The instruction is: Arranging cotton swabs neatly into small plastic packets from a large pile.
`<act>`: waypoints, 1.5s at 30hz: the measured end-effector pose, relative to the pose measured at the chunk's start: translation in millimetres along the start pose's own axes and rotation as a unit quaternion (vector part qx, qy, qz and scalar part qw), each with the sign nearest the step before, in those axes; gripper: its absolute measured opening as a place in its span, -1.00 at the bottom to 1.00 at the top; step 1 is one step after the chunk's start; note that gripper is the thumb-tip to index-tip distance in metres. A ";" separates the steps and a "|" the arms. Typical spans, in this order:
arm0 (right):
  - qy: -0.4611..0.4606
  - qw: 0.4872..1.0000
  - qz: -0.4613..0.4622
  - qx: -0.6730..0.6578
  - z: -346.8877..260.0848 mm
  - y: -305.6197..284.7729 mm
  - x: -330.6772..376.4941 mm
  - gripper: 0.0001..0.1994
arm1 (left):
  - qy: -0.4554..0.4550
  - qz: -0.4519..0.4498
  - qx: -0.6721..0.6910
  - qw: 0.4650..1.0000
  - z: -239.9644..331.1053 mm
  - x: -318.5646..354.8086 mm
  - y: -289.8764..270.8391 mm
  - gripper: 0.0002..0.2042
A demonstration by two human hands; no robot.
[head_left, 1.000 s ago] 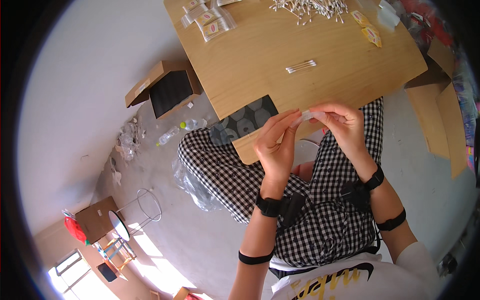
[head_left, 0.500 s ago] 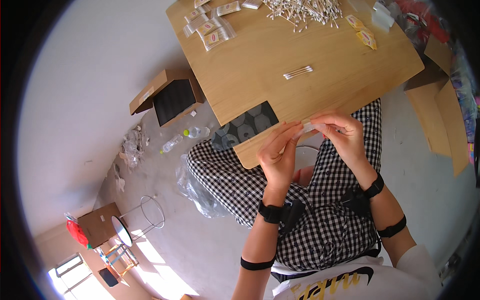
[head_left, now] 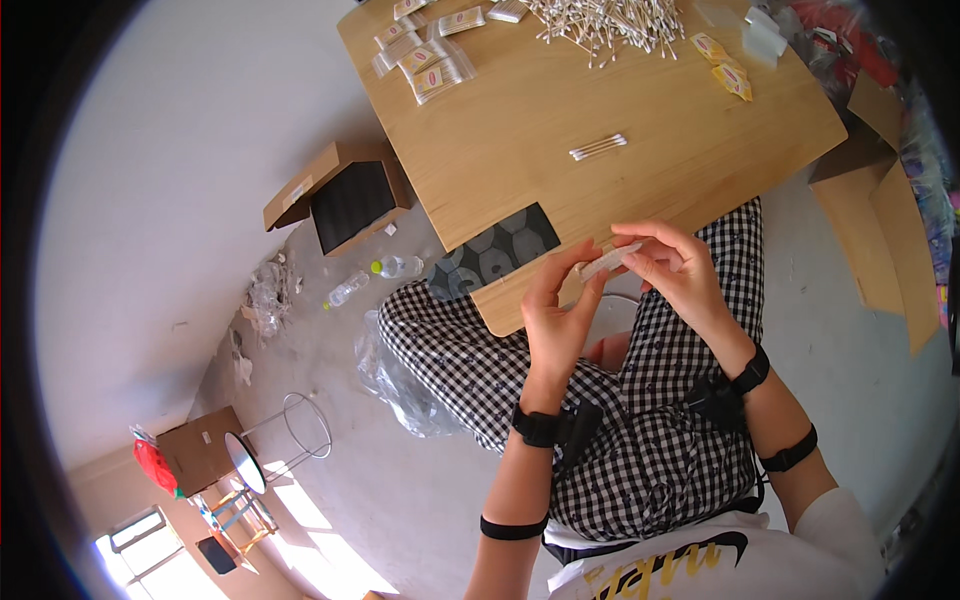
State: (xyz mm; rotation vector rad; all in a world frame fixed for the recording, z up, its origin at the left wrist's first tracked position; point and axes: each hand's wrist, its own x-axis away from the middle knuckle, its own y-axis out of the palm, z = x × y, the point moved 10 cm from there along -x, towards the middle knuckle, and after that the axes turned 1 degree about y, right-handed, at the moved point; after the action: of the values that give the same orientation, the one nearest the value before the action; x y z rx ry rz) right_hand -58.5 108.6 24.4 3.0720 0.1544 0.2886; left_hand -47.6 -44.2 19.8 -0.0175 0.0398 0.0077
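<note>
Above my lap, at the table's near edge, a small clear plastic bag [head_left: 608,262] is held between my two hands. My left hand [head_left: 556,305] pinches one end with thumb and fingers. The other end is gripped by my right hand [head_left: 682,275], thumb against the bag and index finger lifted over it. Whether anything lies inside the bag, I cannot tell. On the wooden table [head_left: 500,150], just beyond my hands, rests a small row of cotton swabs [head_left: 598,147]. A large loose heap of swabs [head_left: 615,25] lies at the far edge.
Filled swab packets [head_left: 430,72] cluster at the far left of the table. Yellow printed cards [head_left: 730,78] and clear plastic bags [head_left: 765,40] lie far right. An open cardboard box [head_left: 355,200] and bottles [head_left: 398,266] are on the floor left; another carton [head_left: 880,240] stands right.
My fingers have shifted on the bag, and more of it shows between them. It has tilted, and my right index finger has lifted. The swab row has stayed in place.
</note>
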 end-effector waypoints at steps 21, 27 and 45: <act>-0.175 0.976 0.063 0.116 -22.5 -5.9 -4.9 -0.98 | 0.130 0.066 -0.138 0.980 31.3 -8.2 1.8 -0.91; -0.181 0.974 0.074 0.110 -38.4 -10.1 0.4 -0.96 | 0.182 0.054 -0.155 0.969 56.4 -8.0 4.4 -0.90; -0.129 0.985 0.065 0.090 -16.2 -6.6 1.8 -0.96 | 0.093 0.027 -0.087 0.991 25.7 -8.1 -2.1 -0.89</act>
State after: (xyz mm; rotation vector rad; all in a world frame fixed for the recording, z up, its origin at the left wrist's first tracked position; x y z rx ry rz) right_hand -60.4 116.0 40.3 3.2648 -0.0325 -0.1273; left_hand -54.6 -45.9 45.8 -0.1926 0.2257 0.0638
